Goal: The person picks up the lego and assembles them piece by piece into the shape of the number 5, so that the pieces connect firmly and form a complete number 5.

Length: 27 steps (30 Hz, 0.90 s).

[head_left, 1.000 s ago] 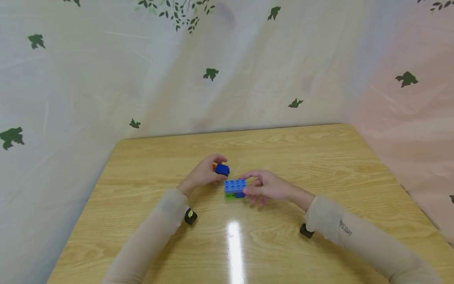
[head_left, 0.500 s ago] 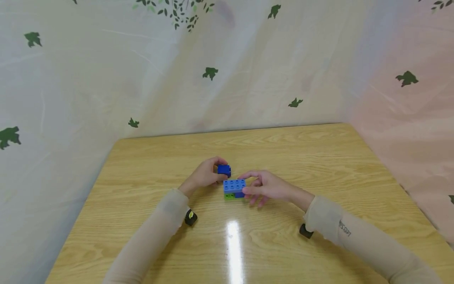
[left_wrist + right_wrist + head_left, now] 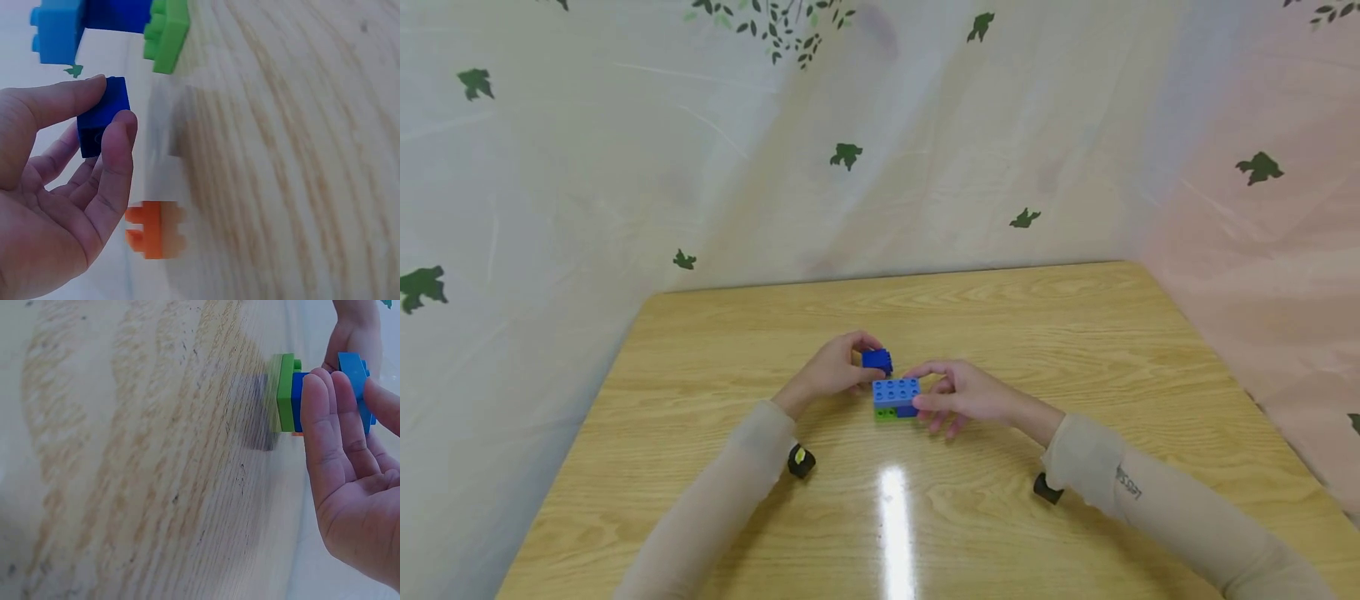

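My left hand [image 3: 833,367] pinches a dark blue toy building brick [image 3: 106,115] between thumb and fingers, just behind and left of a small brick stack. In that stack, a light blue eight-stud brick [image 3: 896,392] lies on top of a dark blue brick [image 3: 907,412], which sits on a light green brick [image 3: 886,413]. The right hand [image 3: 966,392] grips the stack's right end, thumb in front and index finger behind; its other fingers are loosely bent. The held brick is apart from the stack in the left wrist view.
An orange brick [image 3: 152,230] rests on the wooden table [image 3: 737,333] below the left hand; in the head view that hand hides it. Black wrist cameras [image 3: 801,460] hang under both sleeves. A patterned cloth [image 3: 925,150] rises behind the table's far edge.
The left hand has shifted slightly right with the dark blue brick. The orange brick that showed behind it in the head view is now hidden. The right hand and stack stay nearly still.
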Available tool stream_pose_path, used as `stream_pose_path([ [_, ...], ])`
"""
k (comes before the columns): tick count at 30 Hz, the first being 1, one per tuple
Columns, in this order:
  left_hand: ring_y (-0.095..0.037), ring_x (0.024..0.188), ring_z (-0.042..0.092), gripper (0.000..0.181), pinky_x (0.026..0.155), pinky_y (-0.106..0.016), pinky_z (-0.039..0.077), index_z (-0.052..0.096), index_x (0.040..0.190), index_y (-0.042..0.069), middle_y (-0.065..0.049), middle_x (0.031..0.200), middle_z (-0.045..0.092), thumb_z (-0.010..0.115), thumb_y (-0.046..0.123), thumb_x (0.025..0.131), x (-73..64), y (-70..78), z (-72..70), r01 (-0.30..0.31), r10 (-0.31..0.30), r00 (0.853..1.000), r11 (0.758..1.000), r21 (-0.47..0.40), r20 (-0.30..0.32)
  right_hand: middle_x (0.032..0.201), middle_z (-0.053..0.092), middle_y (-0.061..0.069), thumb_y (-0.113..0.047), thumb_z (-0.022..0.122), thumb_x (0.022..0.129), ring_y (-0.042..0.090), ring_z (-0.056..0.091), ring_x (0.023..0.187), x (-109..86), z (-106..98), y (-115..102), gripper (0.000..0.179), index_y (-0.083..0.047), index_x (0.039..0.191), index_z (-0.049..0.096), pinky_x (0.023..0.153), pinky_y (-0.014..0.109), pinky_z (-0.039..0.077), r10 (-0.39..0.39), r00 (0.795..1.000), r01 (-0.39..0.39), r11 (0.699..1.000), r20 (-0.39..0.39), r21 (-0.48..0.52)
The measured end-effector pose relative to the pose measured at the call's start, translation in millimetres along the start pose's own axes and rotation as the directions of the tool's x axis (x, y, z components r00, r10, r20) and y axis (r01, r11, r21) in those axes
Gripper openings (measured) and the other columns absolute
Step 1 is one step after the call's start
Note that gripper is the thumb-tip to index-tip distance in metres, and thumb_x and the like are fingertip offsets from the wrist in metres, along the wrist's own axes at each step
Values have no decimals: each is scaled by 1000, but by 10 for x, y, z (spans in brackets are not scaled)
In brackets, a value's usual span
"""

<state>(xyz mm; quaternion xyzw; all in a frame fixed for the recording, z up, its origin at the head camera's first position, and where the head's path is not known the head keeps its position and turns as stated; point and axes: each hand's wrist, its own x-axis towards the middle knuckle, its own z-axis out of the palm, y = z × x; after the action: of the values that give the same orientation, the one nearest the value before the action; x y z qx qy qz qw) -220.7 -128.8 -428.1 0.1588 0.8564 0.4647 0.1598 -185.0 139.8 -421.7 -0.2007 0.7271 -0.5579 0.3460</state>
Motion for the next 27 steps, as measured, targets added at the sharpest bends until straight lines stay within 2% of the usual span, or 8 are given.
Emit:
stream_pose_path([
  [4, -23, 89, 64, 44, 68, -34, 59, 60, 125, 9, -10, 126, 60, 81, 20, 89, -89, 77, -58, -29, 28, 999, 999, -16, -19, 103, 72, 24, -28, 69, 99, 39, 72, 83, 2, 6, -1, 54, -11, 146, 49, 64, 47, 62, 4, 1000, -4, 1000, -6, -4],
  [9, -27, 94, 68, 47, 79, -48, 59, 56, 128, 12, -9, 132, 55, 81, 24, 89, -232, 199, -121, -55, 52, 998, 984, -169, -23, 103, 71, 25, -26, 69, 99, 39, 72, 82, 3, 10, 3, 54, -10, 146, 48, 65, 48, 61, 6, 1000, -6, 1000, -7, 13],
  [13, -37, 95, 70, 46, 83, -57, 58, 54, 127, 9, -13, 131, 54, 80, 18, 90, -344, 271, -148, -115, 116, 993, 937, -330, -19, 103, 71, 25, -25, 68, 100, 38, 72, 82, -2, 14, 7, 52, -10, 146, 48, 65, 48, 61, -2, 1000, 2, 1000, -1, 7],
  [16, -49, 92, 69, 43, 81, -55, 59, 52, 126, 5, -18, 128, 54, 77, 8, 91, -420, 302, -150, -165, 179, 984, 890, -426, -7, 102, 71, 25, -24, 68, 100, 37, 72, 81, -5, 16, 12, 52, -8, 145, 48, 64, 48, 61, -15, 1000, 15, 1000, 3, -2],
  [18, -53, 90, 68, 43, 77, -52, 60, 52, 126, 5, -20, 126, 55, 76, 4, 90, -463, 306, -137, -179, 205, 979, 873, -455, 9, 102, 71, 26, -24, 68, 100, 37, 72, 80, -3, 17, 16, 52, -8, 145, 48, 64, 48, 61, -20, 1000, 20, 1000, 3, 0],
  [20, -51, 88, 68, 47, 74, -50, 61, 53, 132, 8, -18, 129, 55, 76, 3, 90, -499, 299, -112, -176, 216, 976, 872, -457, 35, 101, 71, 26, -24, 68, 100, 38, 72, 80, 0, 15, 23, 52, -8, 145, 48, 64, 48, 61, -20, 1000, 20, 1000, 2, 5],
  [24, -51, 85, 68, 53, 73, -54, 60, 55, 141, 13, -14, 134, 54, 75, 8, 93, -556, 259, -41, -150, 206, 975, 892, -426, 89, 102, 70, 27, -24, 69, 100, 39, 72, 81, 7, 7, 28, 53, -9, 146, 48, 64, 48, 61, -15, 1000, 15, 1000, 1, 11],
  [27, -54, 82, 66, 48, 70, -51, 61, 56, 139, 11, -15, 132, 55, 74, 11, 94, -573, 209, 22, -140, 193, 977, 900, -413, 89, 103, 70, 28, -24, 68, 100, 39, 72, 81, 8, 0, 29, 54, -8, 146, 47, 65, 48, 62, -16, 1000, 16, 1000, 3, 11],
])
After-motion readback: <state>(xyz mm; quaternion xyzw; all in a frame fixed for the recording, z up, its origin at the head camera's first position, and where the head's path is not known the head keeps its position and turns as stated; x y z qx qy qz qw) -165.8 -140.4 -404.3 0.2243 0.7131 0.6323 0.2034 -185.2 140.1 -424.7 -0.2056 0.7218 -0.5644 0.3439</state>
